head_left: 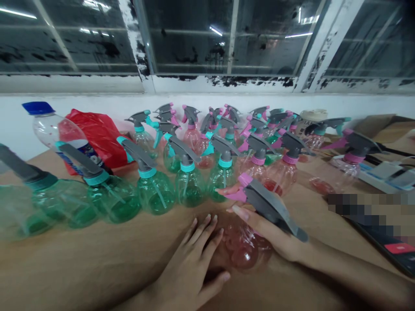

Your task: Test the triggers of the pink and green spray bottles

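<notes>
My right hand [259, 224] grips the grey-and-pink spray head [269, 203] of a clear pink spray bottle [241, 248] standing on the wooden table [97, 263]. The fingers wrap under the trigger. My left hand [194, 263] rests against the left side of the same bottle's body, fingers stretched and slightly spread. Just behind the hands stands a row of green spray bottles [155, 190] with teal collars.
Several more green and pink spray bottles [259, 142] crowd the back of the table below a window. A plastic drink bottle with a blue cap [61, 134] and a red bag [97, 134] lie at the left. A power strip [382, 175] and a phone [395, 250] are at the right.
</notes>
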The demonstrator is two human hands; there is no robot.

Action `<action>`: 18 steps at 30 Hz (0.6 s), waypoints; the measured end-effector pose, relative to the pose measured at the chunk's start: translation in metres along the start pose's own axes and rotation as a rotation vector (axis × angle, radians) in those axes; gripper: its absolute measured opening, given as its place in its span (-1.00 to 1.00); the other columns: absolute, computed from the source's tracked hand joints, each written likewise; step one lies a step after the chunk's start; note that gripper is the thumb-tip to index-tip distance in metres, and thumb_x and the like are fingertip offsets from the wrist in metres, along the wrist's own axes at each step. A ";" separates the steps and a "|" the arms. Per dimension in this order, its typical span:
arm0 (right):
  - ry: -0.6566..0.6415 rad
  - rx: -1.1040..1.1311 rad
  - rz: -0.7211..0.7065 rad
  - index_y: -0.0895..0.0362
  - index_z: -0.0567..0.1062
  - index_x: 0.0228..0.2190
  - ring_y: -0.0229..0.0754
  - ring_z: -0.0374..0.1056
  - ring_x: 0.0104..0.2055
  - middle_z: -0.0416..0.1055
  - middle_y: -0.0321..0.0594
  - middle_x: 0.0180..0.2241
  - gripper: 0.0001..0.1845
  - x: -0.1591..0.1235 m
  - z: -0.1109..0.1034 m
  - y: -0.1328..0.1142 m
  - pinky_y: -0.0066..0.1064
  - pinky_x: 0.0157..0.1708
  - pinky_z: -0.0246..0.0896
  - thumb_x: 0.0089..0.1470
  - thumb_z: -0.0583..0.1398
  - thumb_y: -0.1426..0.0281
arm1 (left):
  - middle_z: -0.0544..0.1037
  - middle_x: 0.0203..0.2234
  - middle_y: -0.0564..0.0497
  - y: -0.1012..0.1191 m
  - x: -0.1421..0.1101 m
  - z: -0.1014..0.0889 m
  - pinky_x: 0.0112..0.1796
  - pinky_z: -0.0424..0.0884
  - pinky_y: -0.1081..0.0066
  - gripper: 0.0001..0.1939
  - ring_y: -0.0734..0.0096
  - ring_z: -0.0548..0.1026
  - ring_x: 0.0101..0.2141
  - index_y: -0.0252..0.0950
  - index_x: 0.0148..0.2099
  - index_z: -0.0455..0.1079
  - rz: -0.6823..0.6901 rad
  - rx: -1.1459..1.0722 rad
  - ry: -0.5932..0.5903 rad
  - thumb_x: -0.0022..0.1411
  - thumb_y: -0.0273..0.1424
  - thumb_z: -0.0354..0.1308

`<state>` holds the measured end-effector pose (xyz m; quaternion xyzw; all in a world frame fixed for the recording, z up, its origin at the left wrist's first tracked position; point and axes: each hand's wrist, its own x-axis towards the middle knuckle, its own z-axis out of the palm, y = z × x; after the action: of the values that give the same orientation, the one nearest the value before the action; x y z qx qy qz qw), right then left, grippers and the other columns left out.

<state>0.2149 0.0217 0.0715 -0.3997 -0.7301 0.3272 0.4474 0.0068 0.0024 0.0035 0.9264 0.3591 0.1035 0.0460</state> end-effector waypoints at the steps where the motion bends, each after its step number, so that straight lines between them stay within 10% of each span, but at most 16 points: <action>1: 0.014 -0.002 0.009 0.07 0.52 -0.29 -0.17 0.46 -0.46 0.51 -0.25 -0.48 -0.76 0.001 0.000 0.000 -0.37 -0.52 0.41 0.13 0.12 0.23 | 0.02 0.28 -0.17 0.000 0.000 0.000 0.16 0.04 -0.01 -0.37 0.02 0.00 0.24 -0.35 0.29 0.08 -0.002 -0.005 0.000 0.31 -0.11 0.05; 18: 0.001 0.035 0.097 0.05 0.52 -0.33 -0.17 0.45 -0.41 0.49 -0.29 -0.47 -0.76 -0.001 0.000 0.001 -0.35 -0.43 0.41 0.12 0.13 0.20 | 0.02 0.28 -0.15 0.000 -0.001 -0.001 0.17 0.01 0.00 -0.37 0.04 -0.01 0.24 -0.33 0.29 0.09 -0.010 -0.013 -0.013 0.31 -0.10 0.05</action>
<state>0.2157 0.0211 0.0700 -0.4268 -0.7039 0.3608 0.4383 0.0059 0.0022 0.0041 0.9250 0.3627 0.0995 0.0549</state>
